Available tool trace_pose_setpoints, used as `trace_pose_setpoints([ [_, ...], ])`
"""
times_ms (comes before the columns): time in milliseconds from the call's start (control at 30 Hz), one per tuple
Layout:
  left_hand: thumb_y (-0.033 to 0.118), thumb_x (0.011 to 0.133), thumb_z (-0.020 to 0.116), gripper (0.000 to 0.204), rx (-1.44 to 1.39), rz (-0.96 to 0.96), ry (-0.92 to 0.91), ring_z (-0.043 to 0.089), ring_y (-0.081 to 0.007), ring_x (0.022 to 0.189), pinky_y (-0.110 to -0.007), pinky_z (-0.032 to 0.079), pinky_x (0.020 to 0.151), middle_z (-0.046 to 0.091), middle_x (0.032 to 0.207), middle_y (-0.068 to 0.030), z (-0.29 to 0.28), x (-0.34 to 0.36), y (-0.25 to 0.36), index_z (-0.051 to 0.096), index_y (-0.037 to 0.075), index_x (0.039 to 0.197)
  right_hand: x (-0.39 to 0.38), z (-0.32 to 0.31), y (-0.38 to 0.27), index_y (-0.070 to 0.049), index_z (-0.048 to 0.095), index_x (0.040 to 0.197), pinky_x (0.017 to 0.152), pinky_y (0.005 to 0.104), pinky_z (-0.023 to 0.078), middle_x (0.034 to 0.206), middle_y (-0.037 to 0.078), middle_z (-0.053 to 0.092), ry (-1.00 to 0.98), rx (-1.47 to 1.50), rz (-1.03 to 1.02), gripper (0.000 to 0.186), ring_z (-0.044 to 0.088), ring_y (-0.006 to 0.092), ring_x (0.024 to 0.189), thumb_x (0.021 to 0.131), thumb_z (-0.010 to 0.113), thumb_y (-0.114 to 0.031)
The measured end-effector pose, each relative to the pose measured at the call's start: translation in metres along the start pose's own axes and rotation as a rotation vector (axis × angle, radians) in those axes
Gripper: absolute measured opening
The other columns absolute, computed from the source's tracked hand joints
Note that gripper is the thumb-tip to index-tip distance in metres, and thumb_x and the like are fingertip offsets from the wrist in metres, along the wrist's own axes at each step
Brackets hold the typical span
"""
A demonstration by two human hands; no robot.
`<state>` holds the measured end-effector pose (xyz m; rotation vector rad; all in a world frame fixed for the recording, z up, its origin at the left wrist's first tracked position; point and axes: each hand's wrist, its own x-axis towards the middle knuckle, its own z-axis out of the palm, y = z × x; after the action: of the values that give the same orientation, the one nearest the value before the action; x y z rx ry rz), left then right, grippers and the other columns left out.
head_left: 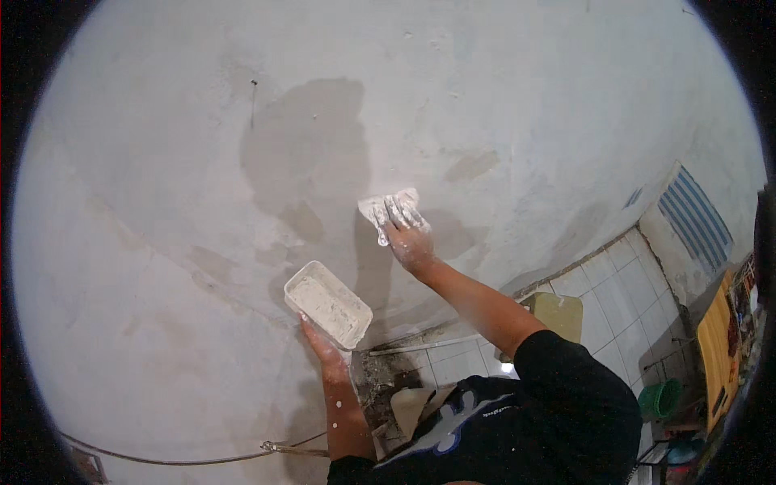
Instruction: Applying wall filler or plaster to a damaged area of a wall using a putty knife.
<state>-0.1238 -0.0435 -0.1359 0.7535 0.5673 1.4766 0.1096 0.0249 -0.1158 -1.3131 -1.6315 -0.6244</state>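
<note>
My right hand (411, 242), its fingers coated in white paste, presses a whitish, paste-covered cloth or pad (376, 206) against the pale wall (485, 97). Below and to the left, my left hand (322, 341) grips a white rectangular plastic tub (327, 303) from underneath, tilted toward me, with pale paste or powder spread inside it. Darker grey patches mark the wall around and left of the cloth. Part of my left hand is hidden behind the tub.
A tiled floor (614, 299) runs along the wall's foot, with an olive square object (566, 311), a green bucket (661, 396) and a wooden board (719, 347) at the right. A blue striped panel (693, 218) stands at right. A hose (186, 459) crosses the lower left.
</note>
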Motion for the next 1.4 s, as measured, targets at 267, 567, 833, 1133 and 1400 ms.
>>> trace_pose_setpoints([
  [267,0.048,0.086,0.032,0.058,-0.024,0.099,0.065,0.043,-0.0279,0.111,-0.041,0.037,0.092,0.040,0.126,-0.0090,0.022,-0.004,0.017,0.031,0.009,0.129,-0.026,0.016,0.001,-0.001,0.053,0.108,0.085,0.0360,0.043,0.109,0.018,0.055,-0.059,-0.081,-0.018,0.038,0.054,0.0283,0.100,0.072,0.051,-0.010],
  [567,0.043,0.089,0.032,0.054,-0.035,-0.063,0.070,0.043,-0.0256,0.112,-0.036,0.035,0.095,0.041,0.126,-0.0106,0.068,-0.019,0.056,0.031,0.005,0.129,0.044,-0.077,0.021,-0.008,0.050,0.115,0.077,0.0369,0.046,0.106,0.014,0.057,0.104,0.068,0.148,0.048,0.055,0.0295,0.096,0.068,0.050,-0.002],
  [833,0.044,0.089,0.032,0.055,-0.046,-0.102,0.077,0.044,-0.0256,0.112,-0.037,0.035,0.094,0.041,0.126,-0.0103,0.006,-0.002,0.034,0.033,0.006,0.128,0.053,-0.039,-0.010,-0.010,0.051,0.114,0.071,0.0378,0.047,0.117,0.014,0.050,-0.031,-0.136,0.258,0.044,0.056,0.0292,0.092,0.069,0.051,-0.006],
  [1133,0.047,0.087,0.034,0.055,-0.112,-0.083,0.061,0.048,-0.0238,0.107,-0.037,0.039,0.091,0.046,0.121,-0.0085,0.020,0.002,0.042,0.037,0.008,0.125,-0.020,-0.014,0.010,-0.014,0.051,0.111,0.066,0.0398,0.047,0.112,0.013,0.053,-0.261,0.021,0.122,0.044,0.057,0.0291,0.086,0.068,0.050,-0.003],
  [1400,0.046,0.088,0.032,0.052,-0.227,-0.261,-0.055,0.051,-0.0256,0.103,-0.040,0.042,0.088,0.049,0.118,-0.0082,0.034,-0.006,0.050,0.040,0.009,0.123,0.108,-0.069,0.027,-0.009,0.055,0.107,0.065,0.0400,0.047,0.085,0.012,0.061,0.357,0.089,0.020,0.043,0.058,0.0312,0.076,0.065,0.054,0.001],
])
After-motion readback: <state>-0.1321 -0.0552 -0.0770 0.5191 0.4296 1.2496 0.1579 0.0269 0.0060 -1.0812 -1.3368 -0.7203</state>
